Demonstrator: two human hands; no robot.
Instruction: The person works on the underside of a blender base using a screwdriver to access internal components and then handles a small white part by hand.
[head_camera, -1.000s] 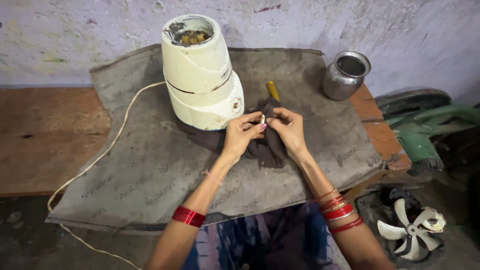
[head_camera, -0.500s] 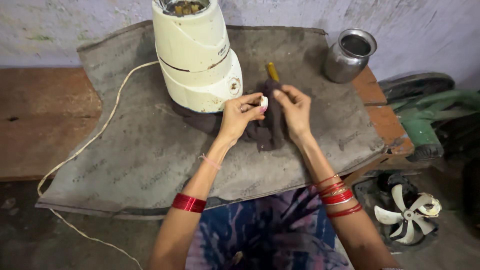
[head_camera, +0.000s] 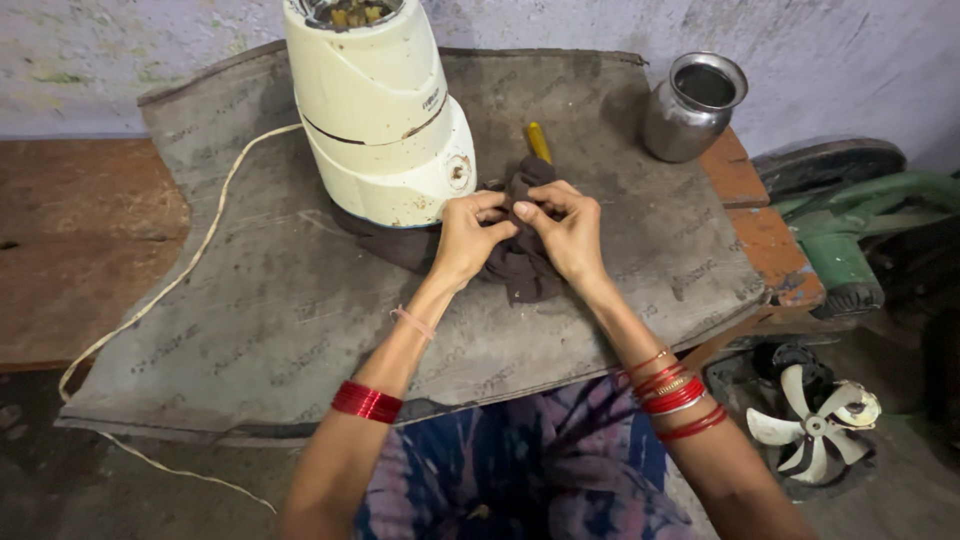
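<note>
My left hand (head_camera: 468, 238) and my right hand (head_camera: 565, 228) meet fingertip to fingertip just in front of a cream mixer base (head_camera: 380, 110). Both pinch a small part between them, and the fingers hide most of it. The hands hover over a crumpled dark brown cloth (head_camera: 520, 280), which lies partly under the mixer base. A yellow-handled tool (head_camera: 539, 142) pokes out from behind the cloth, just beyond my right hand. The open top of the mixer base shows metal parts inside.
A grey mat (head_camera: 250, 300) covers the low wooden bench (head_camera: 90, 240). A white cord (head_camera: 190, 262) runs off the mat's left side. A steel pot (head_camera: 690, 108) stands at the back right. A white fan blade (head_camera: 815, 420) and green machine parts (head_camera: 850, 220) lie to the right.
The view has moved closer and lower. My hands, slightly apart before with a small white piece showing at the left fingertips, have closed together and now hide it.
</note>
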